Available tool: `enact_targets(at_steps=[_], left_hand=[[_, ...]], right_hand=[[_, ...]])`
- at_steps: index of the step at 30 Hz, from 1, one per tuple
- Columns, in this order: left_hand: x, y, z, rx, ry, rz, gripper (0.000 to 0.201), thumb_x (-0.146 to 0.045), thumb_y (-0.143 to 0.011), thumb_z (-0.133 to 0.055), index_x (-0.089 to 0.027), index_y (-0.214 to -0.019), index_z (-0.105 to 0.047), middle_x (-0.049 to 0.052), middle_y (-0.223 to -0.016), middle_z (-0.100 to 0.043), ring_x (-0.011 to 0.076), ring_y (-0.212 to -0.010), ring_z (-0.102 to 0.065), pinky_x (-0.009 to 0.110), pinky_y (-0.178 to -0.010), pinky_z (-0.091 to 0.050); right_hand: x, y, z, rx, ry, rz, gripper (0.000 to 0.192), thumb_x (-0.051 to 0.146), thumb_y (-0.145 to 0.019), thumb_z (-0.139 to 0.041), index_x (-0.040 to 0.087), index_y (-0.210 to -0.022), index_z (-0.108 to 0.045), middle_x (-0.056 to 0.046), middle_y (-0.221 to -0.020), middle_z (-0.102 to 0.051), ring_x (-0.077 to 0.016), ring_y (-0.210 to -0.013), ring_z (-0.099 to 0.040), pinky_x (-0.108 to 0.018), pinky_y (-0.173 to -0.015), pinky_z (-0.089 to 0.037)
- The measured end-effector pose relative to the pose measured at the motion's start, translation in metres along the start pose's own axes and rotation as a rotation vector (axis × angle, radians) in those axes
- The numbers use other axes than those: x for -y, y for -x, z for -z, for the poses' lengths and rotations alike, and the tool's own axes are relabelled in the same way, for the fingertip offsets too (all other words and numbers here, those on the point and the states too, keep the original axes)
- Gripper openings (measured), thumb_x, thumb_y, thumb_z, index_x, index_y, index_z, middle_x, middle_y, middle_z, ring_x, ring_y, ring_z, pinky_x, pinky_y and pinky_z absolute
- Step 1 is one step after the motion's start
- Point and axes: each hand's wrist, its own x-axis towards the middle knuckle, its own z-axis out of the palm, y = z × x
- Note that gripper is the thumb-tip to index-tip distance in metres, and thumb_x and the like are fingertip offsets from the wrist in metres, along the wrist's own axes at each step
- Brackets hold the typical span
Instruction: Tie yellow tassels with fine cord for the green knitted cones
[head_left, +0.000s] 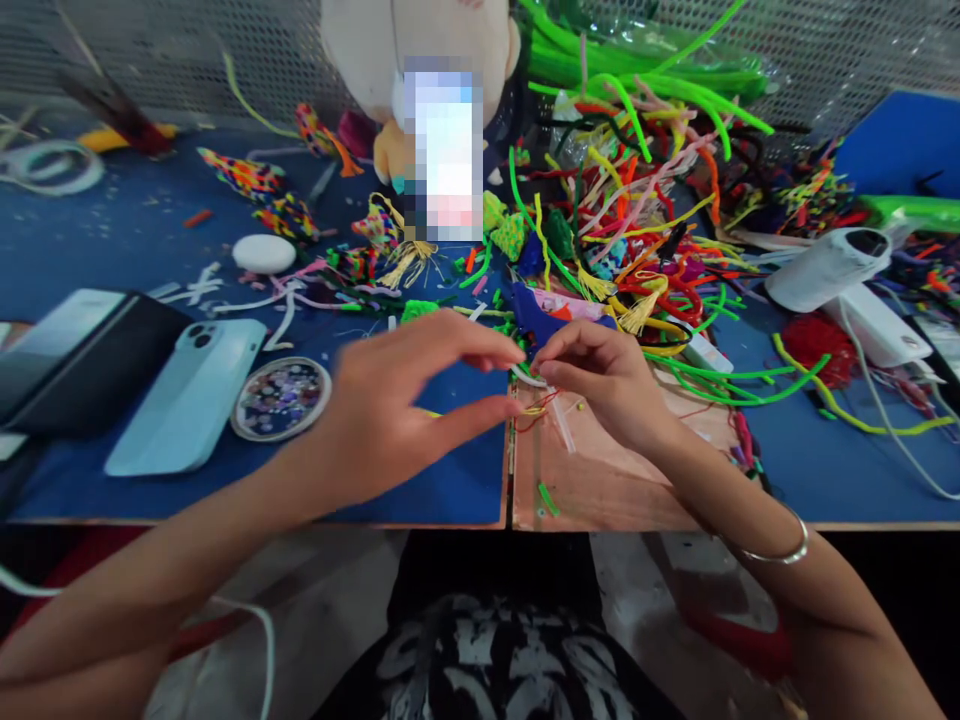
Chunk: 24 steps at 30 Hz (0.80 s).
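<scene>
Pinching red thread (534, 412) between both hands, right hand (600, 385) grip clenched, left hand (397, 410) grip released

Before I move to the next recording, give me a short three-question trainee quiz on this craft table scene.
1. True or false: the left hand and the right hand meet fingertip to fingertip over the table's near edge.
2. Which lies nearest the round dish of sequins? A) the light blue phone B) the white thread spool C) the red yarn bundle
3. What is worn on the right wrist?

Key
1. True: the fingertips come together around thin red and yellow thread.
2. A: the phone lies just left of the dish.
3. A thin silver bangle.
</scene>
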Motion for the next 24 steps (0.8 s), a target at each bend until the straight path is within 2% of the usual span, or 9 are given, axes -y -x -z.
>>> enact_targets(at_steps=[2,4,7,10,15,19,24], left_hand=[[-0.002,-0.016,-0.012,-0.009,0.000,-0.072,0.020,-0.032,-0.081,-0.065,-0.022,-0.098,-0.059,-0.002,-0.093,-0.070,0.0115,-0.086,-0.065,0.022,-0.078,-0.052],[0.000,-0.022,-0.024,-0.001,0.001,-0.090,0.019,-0.028,-0.082,-0.064,-0.021,-0.099,-0.059,-0.001,-0.094,-0.070,0.0119,-0.085,-0.066,0.023,-0.077,-0.052],[0.006,-0.019,-0.038,-0.073,0.034,-0.062,0.013,-0.022,-0.082,-0.064,-0.018,-0.094,-0.061,0.000,-0.087,-0.071,0.0111,-0.079,-0.067,0.021,-0.072,-0.051],[0.009,-0.015,-0.046,-0.167,0.069,-0.093,0.010,-0.020,-0.080,-0.066,-0.016,-0.088,-0.061,-0.001,-0.082,-0.071,0.0093,-0.075,-0.066,0.019,-0.070,-0.051],[0.011,-0.013,-0.053,-0.225,0.111,-0.128,0.005,-0.015,-0.080,-0.064,-0.014,-0.083,-0.060,0.001,-0.079,-0.069,0.0084,-0.076,-0.065,0.018,-0.071,-0.052],[0.013,-0.011,-0.053,-0.224,0.164,-0.068,0.003,-0.012,-0.080,-0.063,-0.014,-0.082,-0.061,-0.001,-0.077,-0.068,0.0072,-0.071,-0.063,0.017,-0.068,-0.051],[0.016,-0.009,-0.050,-0.191,0.282,0.029,0.005,-0.017,-0.079,-0.066,-0.014,-0.081,-0.063,-0.002,-0.076,-0.069,0.0065,-0.069,-0.064,0.015,-0.067,-0.051]], right_hand=[[-0.002,0.000,0.000,0.008,-0.056,0.008,0.010,0.017,-0.072,-0.071,0.017,-0.074,-0.061,0.004,-0.069,-0.061,-0.0058,-0.062,-0.056,-0.020,-0.061,-0.046],[-0.003,0.000,0.000,0.018,-0.112,0.011,0.009,0.015,-0.072,-0.071,0.016,-0.075,-0.062,0.004,-0.069,-0.062,-0.0046,-0.062,-0.056,-0.019,-0.061,-0.046],[-0.004,0.000,-0.001,0.024,-0.160,-0.004,0.009,0.014,-0.073,-0.071,0.016,-0.075,-0.063,0.004,-0.071,-0.063,-0.0043,-0.063,-0.057,-0.017,-0.061,-0.045],[-0.004,0.001,-0.003,0.010,-0.139,-0.006,0.010,0.015,-0.071,-0.072,0.016,-0.074,-0.062,0.004,-0.070,-0.062,-0.0046,-0.064,-0.057,-0.017,-0.061,-0.045],[-0.004,0.002,-0.008,-0.012,-0.044,-0.004,0.012,0.020,-0.072,-0.072,0.016,-0.073,-0.061,0.004,-0.069,-0.061,-0.0053,-0.064,-0.056,-0.018,-0.062,-0.045],[-0.005,0.004,-0.010,0.040,0.026,0.045,0.014,0.021,-0.075,-0.070,0.017,-0.082,-0.058,0.003,-0.075,-0.061,-0.0067,-0.069,-0.059,-0.020,-0.065,-0.048],[-0.010,0.010,-0.008,0.058,0.293,0.230,0.019,0.013,-0.080,-0.063,0.019,-0.095,-0.053,0.003,-0.080,-0.059,-0.0056,-0.067,-0.056,-0.019,-0.061,-0.046]])
